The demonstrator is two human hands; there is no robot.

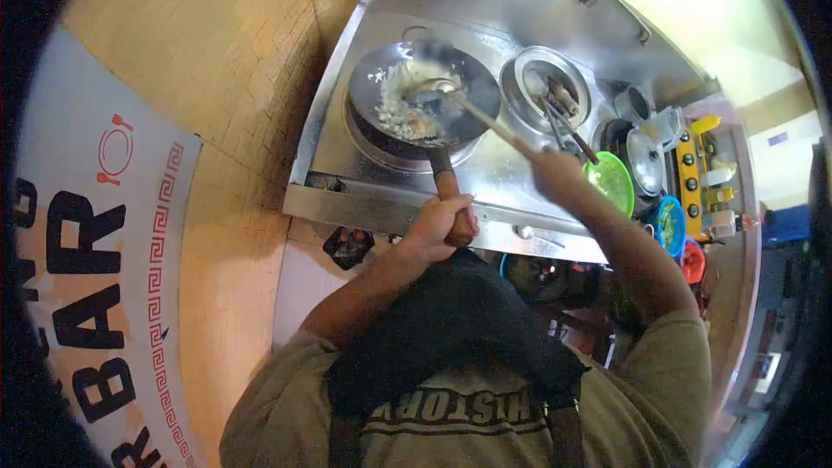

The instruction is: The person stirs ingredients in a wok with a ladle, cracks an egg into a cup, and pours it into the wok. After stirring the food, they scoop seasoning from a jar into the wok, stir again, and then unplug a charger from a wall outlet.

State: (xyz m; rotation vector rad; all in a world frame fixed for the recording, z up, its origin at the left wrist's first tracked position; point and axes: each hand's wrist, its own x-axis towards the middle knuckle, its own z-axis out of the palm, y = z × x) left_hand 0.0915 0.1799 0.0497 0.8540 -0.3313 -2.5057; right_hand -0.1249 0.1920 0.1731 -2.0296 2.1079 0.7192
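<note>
My left hand (439, 224) is wrapped round the wooden handle of a dark wok (478, 100) on the left burner. White chopped pieces (400, 114) and some browner bits lie in the wok, with a hazy patch over its far side. My right hand (556, 175) grips the long handle of a wok ladle (487, 120). The ladle's metal head is down among the food, and its exact contact with the wok is hard to make out. Right of the wok, a round metal pot (513, 102) holds utensils and something dark.
Near my right forearm stand a green bowl (617, 180), a lidded pot (646, 152) and a blue basin (674, 218) with greens. Yellow-topped bottles and containers line the far right. A steel backsplash (520, 0) rises behind the stove; a lettered banner (130, 295) hangs at left.
</note>
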